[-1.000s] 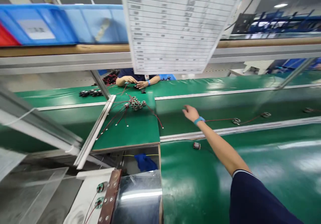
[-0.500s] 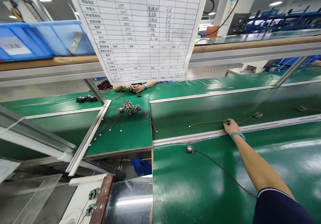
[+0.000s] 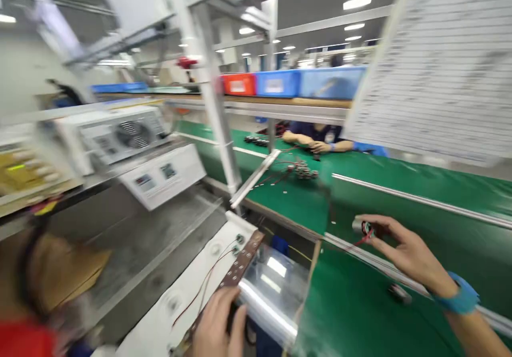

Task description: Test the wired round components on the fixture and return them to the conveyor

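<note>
the small motor (image 3: 360,226) in the right hand (image 3: 408,253) is silver, with a red wire. the wristband (image 3: 460,297) is bright blue. the conveyor belt (image 3: 400,186) is deep green with silver rails. the shelf bins (image 3: 276,83) are red and blue, with white labels. the hanging sheet (image 3: 436,69) is white with a grey grid. the studded strip (image 3: 242,261) is brown, on a white plate (image 3: 188,293). the co-worker's sleeve (image 3: 300,129) is dark blue.

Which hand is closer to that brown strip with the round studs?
Left. The left hand touches the near end of the brown studded strip; the right hand is apart, over the green belt, pinching a small silver cylinder.
</note>
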A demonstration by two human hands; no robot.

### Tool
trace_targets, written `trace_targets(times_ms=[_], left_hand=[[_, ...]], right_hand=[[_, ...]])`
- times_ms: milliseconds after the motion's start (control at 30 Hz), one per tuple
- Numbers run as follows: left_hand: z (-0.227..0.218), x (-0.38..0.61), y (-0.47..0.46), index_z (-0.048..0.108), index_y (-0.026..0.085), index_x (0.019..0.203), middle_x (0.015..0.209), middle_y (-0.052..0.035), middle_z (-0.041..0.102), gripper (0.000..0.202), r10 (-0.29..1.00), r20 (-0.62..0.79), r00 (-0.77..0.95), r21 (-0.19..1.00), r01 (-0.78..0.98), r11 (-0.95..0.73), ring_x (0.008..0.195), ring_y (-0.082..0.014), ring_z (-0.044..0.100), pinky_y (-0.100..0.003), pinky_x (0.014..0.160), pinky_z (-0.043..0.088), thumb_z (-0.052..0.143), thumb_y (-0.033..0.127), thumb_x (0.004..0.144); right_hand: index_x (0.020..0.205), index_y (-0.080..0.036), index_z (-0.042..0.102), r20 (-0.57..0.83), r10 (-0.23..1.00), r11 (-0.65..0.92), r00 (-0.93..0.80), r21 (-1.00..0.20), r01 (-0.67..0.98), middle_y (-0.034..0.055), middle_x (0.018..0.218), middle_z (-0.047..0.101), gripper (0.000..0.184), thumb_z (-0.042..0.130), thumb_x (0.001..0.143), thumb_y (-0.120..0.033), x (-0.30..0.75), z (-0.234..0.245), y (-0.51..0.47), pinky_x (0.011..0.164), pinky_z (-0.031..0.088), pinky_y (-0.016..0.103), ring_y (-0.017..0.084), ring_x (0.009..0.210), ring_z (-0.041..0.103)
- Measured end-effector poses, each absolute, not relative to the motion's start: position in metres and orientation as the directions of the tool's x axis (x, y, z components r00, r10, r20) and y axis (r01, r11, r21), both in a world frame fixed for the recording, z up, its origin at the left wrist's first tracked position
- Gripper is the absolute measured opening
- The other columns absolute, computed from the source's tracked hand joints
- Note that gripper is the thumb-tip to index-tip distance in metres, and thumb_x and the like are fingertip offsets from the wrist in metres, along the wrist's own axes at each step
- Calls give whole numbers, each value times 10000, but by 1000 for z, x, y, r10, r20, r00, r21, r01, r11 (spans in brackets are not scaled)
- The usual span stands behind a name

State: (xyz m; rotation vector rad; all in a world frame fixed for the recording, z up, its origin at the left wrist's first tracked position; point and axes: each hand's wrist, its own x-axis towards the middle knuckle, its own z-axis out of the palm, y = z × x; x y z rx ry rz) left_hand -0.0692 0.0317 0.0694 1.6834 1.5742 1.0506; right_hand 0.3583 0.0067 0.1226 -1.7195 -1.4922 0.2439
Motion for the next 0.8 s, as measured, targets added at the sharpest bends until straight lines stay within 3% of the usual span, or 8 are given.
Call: trace_targets(times_ms=[67, 133, 200, 267, 333, 400, 633, 800], left_hand=[[81, -69, 23, 604, 219, 1255, 1382, -121, 563, 596, 978, 194, 83, 868, 450, -210, 1310, -314, 478, -437, 1140, 356, 665, 550, 763], [84, -68, 16, 468, 195, 1383, 1423, -156, 516, 785, 975, 157, 157, 930, 309, -199, 1324, -306, 461, -438, 1139, 341, 661, 611, 746], [75, -69, 10, 487, 171, 1322, 1144, -147, 672, 756, 983, 21, 183, 993, 114, -42, 1057, -250, 630, -385, 971, 472, 598, 670, 765], [54, -77, 2, 567, 149, 1081, 683, -26, 641, 664, 982, -151, 117, 984, -76, 160, 633, -159, 612, -300, 674, 492, 496, 737, 782], [26, -95, -9, 548, 166, 880, 481, 68, 469, 632, 962, -272, -10, 940, -216, 263, 449, -107, 481, -252, 529, 392, 460, 780, 764], [-1, -122, -23, 520, 184, 812, 437, 92, 413, 627, 935, -336, -112, 904, -316, 287, 411, -99, 454, -239, 497, 344, 487, 804, 726], [-35, -194, -73, 562, 171, 796, 479, 36, 542, 638, 846, -534, 5, 753, -454, 477, 449, -113, 525, -217, 472, 290, 598, 792, 655], [-20, -187, -70, 636, 128, 789, 604, -22, 635, 598, 850, -512, 127, 742, -433, 512, 489, -76, 534, -199, 504, 329, 675, 711, 665]], right_hand=[[1183, -368, 636, 285, 958, 216, -23, -667, 713, 112, 1170, 661, 438, 628, 784, -548, 289, 136, 42, 868, 538, 429, 286, 1014, 643], [1190, -357, 635, 246, 925, 380, -291, -661, 647, 99, 1155, 668, 413, 613, 813, -526, 214, 134, 79, 874, 531, 408, 272, 1025, 639], [1197, -297, 621, 229, 843, 501, -487, -664, 555, 91, 1111, 680, 396, 585, 851, -487, 135, 117, 115, 846, 519, 378, 250, 987, 640], [1146, -224, 613, 205, 773, 566, -600, -652, 505, 77, 1033, 692, 353, 583, 865, -436, 58, 88, 145, 786, 494, 328, 218, 908, 640], [1046, -188, 618, 138, 757, 580, -639, -592, 559, 64, 957, 695, 295, 621, 842, -402, -10, 54, 166, 739, 453, 287, 200, 861, 637], [986, -181, 617, 27, 766, 565, -642, -503, 654, 61, 904, 698, 285, 656, 816, -407, -65, 23, 178, 705, 419, 269, 205, 847, 644], [1056, -175, 588, -115, 750, 607, -651, -270, 747, 120, 996, 710, 347, 613, 834, -442, -150, -34, 174, 724, 426, 289, 259, 932, 670], [1072, -165, 589, -145, 781, 571, -608, -229, 788, 133, 1007, 711, 420, 627, 817, -496, -156, -49, 173, 732, 452, 308, 278, 940, 676]])
